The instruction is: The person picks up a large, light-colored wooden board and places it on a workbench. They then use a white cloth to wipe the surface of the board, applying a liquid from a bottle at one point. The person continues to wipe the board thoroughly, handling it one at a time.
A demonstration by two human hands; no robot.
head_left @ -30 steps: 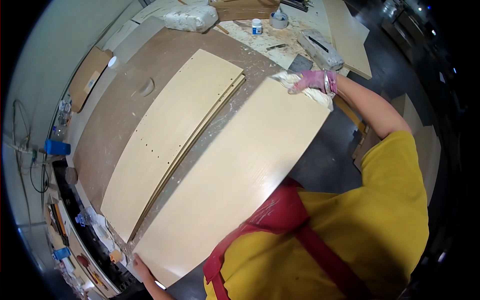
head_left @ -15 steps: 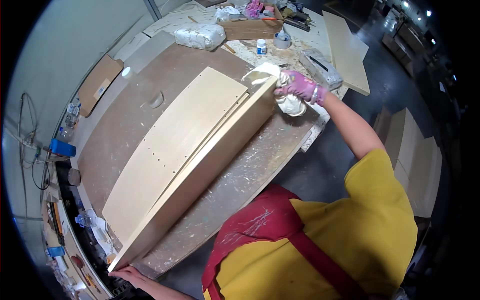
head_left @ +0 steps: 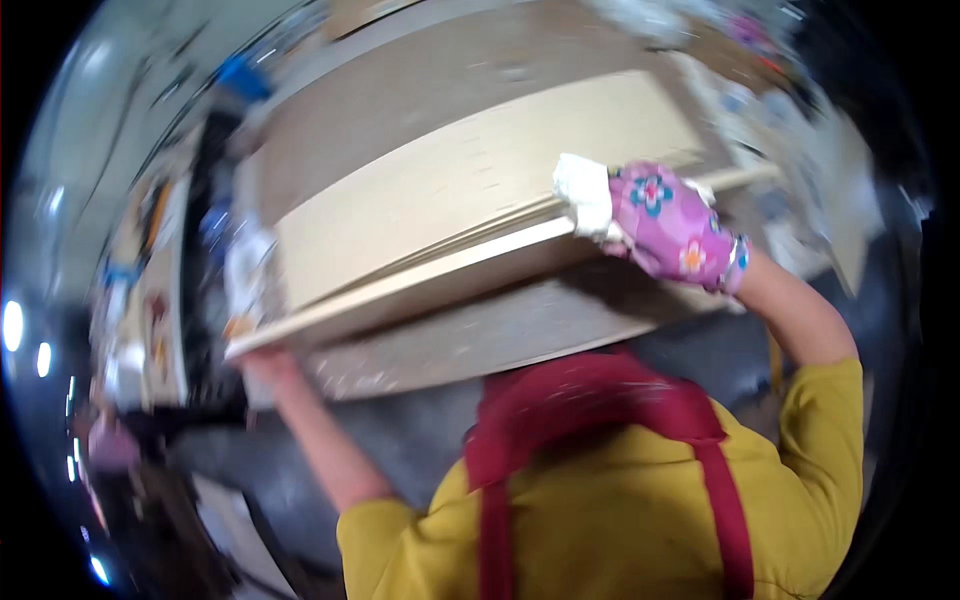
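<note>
— Where is the panel, and who has it?

— The long pale wooden panel [head_left: 440, 280] is tipped up on its edge above the workbench [head_left: 480, 340], so mostly its thin edge shows. Its long axis runs from lower left to upper right across the view. The right hand [head_left: 675, 225], in a pink flowered glove, is closed over the far right end, with a white rag [head_left: 583, 195] bunched under the fingers against the edge. The left hand [head_left: 265, 365] is bare and sits beneath the near left end; the picture is too smeared there to say how its fingers are curled, only that they meet the underside of the board.

— So which way does the board lie from the fingers?

— Between the two hands: it stretches leftward and nearer from the gloved hand, rightward and farther from the bare one. Each hand has one end, so neither is closer to the panel's middle. A second pale panel [head_left: 470, 170] lies flat on the bench just beyond the raised one, its long axis roughly parallel.

— What differs from a moment ago?

— A second ago the held panel lay flat beside the other one, its broad face up. Half a second ago it was already tilting on its long edge. Now it stands steeper and nearer the camera, and the whole view has swung and blurred, so the clutter at the far end of the bench is no longer readable. The gloved hand has kept its place on the same end throughout.
</note>
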